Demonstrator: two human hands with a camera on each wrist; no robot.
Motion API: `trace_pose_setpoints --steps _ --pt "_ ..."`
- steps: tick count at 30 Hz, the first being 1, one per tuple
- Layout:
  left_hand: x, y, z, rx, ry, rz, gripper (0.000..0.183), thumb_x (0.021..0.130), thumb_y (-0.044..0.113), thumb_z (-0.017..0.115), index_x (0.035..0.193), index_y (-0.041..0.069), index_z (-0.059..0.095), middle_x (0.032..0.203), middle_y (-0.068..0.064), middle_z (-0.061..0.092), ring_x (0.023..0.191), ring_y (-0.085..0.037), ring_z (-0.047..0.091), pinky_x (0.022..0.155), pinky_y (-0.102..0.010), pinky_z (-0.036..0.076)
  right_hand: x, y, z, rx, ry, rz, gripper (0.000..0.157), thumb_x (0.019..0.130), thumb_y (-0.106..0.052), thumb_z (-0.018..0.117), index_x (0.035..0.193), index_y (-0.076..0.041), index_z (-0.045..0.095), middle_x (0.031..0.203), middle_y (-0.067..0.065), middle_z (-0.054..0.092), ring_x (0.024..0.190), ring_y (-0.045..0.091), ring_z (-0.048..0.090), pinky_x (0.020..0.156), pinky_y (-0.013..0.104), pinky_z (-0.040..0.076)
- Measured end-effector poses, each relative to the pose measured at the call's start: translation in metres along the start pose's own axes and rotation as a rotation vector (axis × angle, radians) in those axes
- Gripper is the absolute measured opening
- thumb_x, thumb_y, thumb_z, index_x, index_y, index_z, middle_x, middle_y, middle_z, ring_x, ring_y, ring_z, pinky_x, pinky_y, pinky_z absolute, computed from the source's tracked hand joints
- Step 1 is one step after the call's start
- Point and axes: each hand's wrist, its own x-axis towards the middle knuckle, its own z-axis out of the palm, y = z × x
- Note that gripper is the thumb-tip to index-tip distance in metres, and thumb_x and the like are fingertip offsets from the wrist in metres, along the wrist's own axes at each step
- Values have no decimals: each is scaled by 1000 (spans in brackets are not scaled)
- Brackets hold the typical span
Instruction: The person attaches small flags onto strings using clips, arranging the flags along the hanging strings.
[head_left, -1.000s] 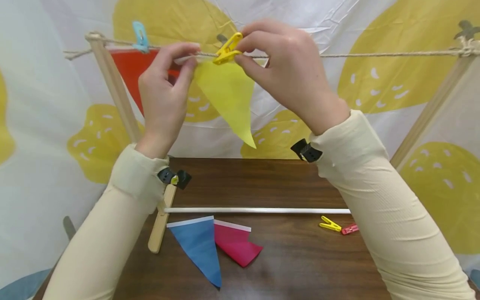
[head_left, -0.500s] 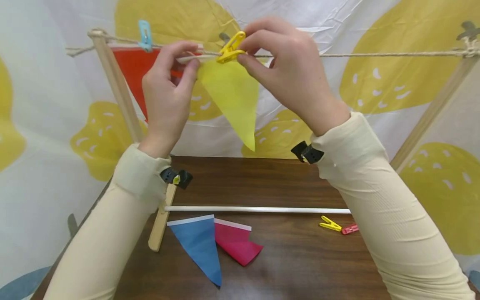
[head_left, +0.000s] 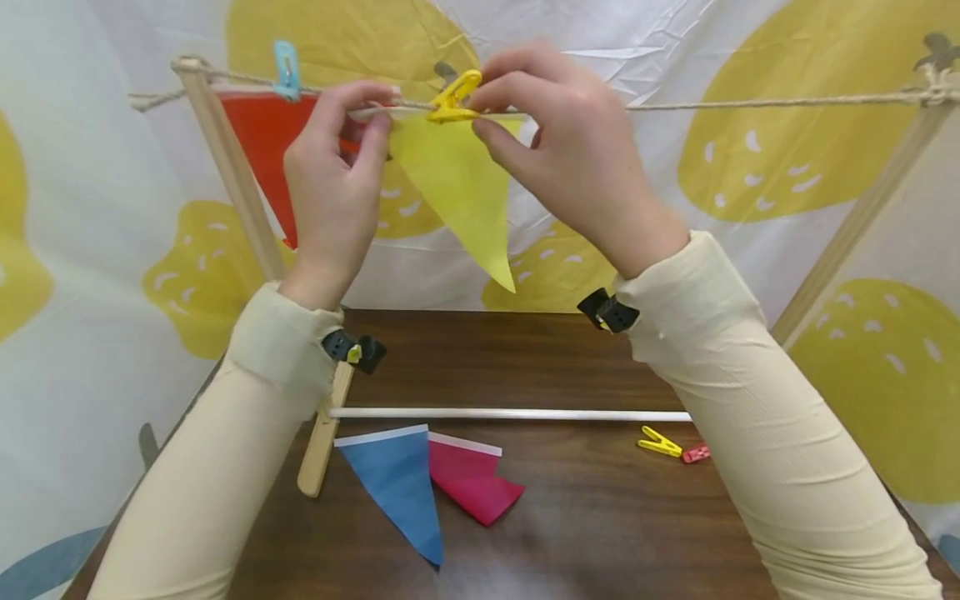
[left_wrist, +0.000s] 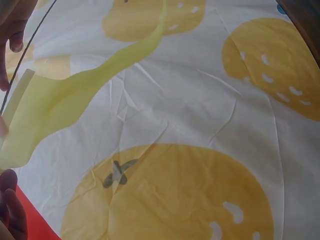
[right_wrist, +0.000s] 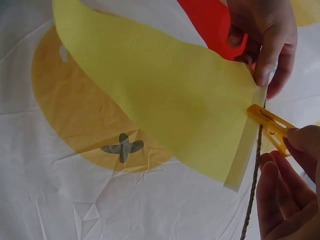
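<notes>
Yellow flag (head_left: 457,167) on the rope (head_left: 720,105), between both hands, its point hanging down and its hem (right_wrist: 243,157) along the line.
The left hand (head_left: 332,192) pinches the hem's left end; the right hand (head_left: 577,142), nearer the clip (head_left: 447,113), pinches its handle end, the clip set over hem and rope. The clip leans slightly flatter than half a second ago. Blue (head_left: 401,487) and pink flags (head_left: 472,485) lie on the tabletop (head_left: 600,508).

Creased white fabric (head_left: 645,42), printed with big yellow fruit shapes (head_left: 802,125), hangs from nine through twelve to three o'clock, with a blue patch (head_left: 52,567) at eight. The dark wood-grain counter (head_left: 615,525) fills six o'clock, softly glossed by light.
</notes>
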Motion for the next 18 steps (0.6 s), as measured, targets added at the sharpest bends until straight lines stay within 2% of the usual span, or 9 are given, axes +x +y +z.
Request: trace_pose_setpoints --steps 4,9,15,18 --pt "0 -2 0 -12 3 6 18 89 13 52 104 6 60 97 2 62 72 -10 50 64 -19 42 -2 -5 0 22 -11 81 14 84 -13 59 93 -7 68 101 1 60 88 10 58 56 20 35" --pt "1 -3 -1 -39 12 48 18 89 12 52 103 4 60 93 -3 62 70 -9 51 62 -19 41 -2 -6 -1 18 -9 80 15 85 -12 59 96 -7 67 97 2 60 86 9 57 56 19 36" --pt "-2 -4 -4 -58 2 50 19 90 12 50 105 3 57 95 -3 61 71 -9 52 62 -20 41 -7 -7 -1 38 -24 101 18 85 -10 58 101 -8 65 96 0 61 86 9 57 56 18 35" --pt "-4 -6 -7 -41 5 68 21 90 13 49 106 3 56 88 -5 59 68 -9 50 59 -19 40 -9 -6 0 52 -19 120 19 84 -8 57 102 -8 65 96 0 61 85 9 58 56 18 35"
